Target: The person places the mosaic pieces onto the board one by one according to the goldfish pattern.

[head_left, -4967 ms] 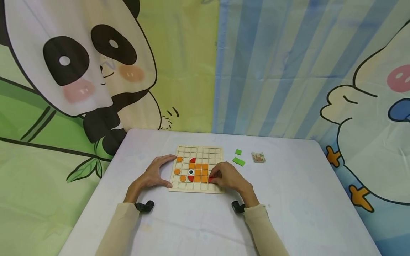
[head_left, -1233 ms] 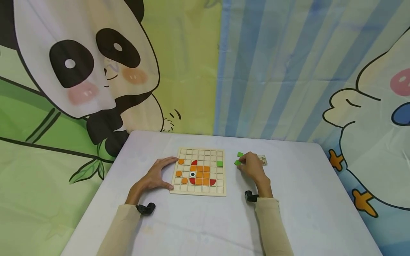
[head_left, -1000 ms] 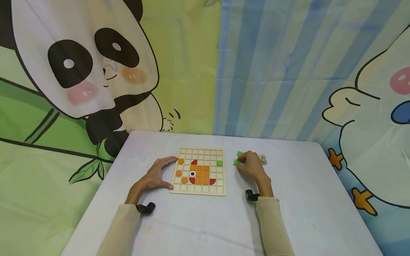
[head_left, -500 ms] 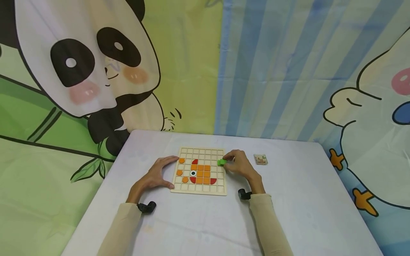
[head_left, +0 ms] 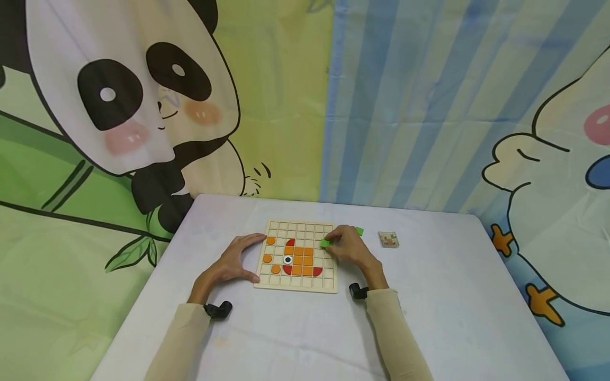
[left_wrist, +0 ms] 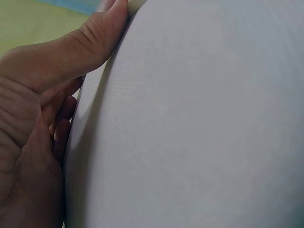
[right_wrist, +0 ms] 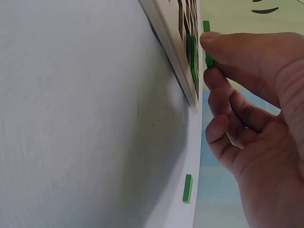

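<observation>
My right hand [head_left: 350,246] pinches a green square tile [right_wrist: 208,52] between thumb and fingers, just above the right side of the wooden grid board [head_left: 295,284]. In the right wrist view, another green tile [right_wrist: 193,61] lies in the board. On the board sit orange square tiles [head_left: 305,260], red quarter-round pieces [head_left: 316,271], orange discs [head_left: 270,240] and a black-and-white eye piece [head_left: 288,260]. My left hand [head_left: 232,259] rests against the board's left edge, thumb [left_wrist: 102,35] and forefinger spread wide apart along it.
One loose green tile [right_wrist: 187,189] lies on the white table [head_left: 286,333], right of the board. Farther right is a small card [head_left: 388,239] with a grid picture. A curtain [head_left: 281,106] with cartoon animals hangs behind the table.
Five seconds ago my right hand was at a red piece on the board. A green tile has since appeared there, and the hand has brought another leftward from the table. My left hand stays put.
</observation>
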Tool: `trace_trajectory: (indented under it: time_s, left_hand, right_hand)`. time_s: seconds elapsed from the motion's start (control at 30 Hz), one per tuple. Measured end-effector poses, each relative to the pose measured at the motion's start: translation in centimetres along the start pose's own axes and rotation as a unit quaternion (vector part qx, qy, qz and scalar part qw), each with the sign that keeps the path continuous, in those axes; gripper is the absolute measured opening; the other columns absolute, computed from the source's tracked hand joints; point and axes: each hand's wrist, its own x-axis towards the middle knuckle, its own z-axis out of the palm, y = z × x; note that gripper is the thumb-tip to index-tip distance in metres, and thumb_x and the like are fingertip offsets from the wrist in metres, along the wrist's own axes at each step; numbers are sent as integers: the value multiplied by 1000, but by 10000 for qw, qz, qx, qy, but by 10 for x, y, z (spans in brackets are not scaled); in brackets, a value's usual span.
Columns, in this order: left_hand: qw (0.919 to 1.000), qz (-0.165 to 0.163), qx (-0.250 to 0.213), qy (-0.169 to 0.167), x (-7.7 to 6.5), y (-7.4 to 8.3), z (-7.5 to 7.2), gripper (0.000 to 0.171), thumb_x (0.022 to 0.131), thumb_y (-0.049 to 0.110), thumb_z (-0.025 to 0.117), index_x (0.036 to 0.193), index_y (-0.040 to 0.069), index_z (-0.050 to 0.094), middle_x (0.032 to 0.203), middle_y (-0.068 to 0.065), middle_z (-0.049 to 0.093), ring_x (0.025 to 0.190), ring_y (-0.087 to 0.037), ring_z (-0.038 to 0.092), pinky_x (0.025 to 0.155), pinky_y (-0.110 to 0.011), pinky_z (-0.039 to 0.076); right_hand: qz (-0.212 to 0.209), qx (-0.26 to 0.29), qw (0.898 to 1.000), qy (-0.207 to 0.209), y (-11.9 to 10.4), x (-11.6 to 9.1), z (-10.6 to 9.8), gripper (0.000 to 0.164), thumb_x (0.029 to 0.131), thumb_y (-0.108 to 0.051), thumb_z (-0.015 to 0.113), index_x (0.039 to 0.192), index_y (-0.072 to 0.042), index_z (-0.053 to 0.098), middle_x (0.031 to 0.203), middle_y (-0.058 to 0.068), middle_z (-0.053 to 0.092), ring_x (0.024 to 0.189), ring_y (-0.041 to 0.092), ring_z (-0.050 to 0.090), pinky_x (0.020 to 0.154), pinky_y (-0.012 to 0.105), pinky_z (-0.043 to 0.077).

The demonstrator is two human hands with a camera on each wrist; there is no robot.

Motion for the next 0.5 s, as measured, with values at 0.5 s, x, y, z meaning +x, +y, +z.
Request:
trace_trajectory:
  time_s: [0.5]
  left_hand:
    - [10000, 10, 28, 18, 0, 0, 1, 126, 57, 40, 110, 165, 17, 49, 174, -12, 44, 155, -43, 38, 126, -74, 33]
  right_hand:
    - [-63, -763, 9969, -184, -3, 11, 12, 23, 89, -6, 89, 111, -1, 85, 100, 12, 80, 91, 25, 71, 85, 42, 61]
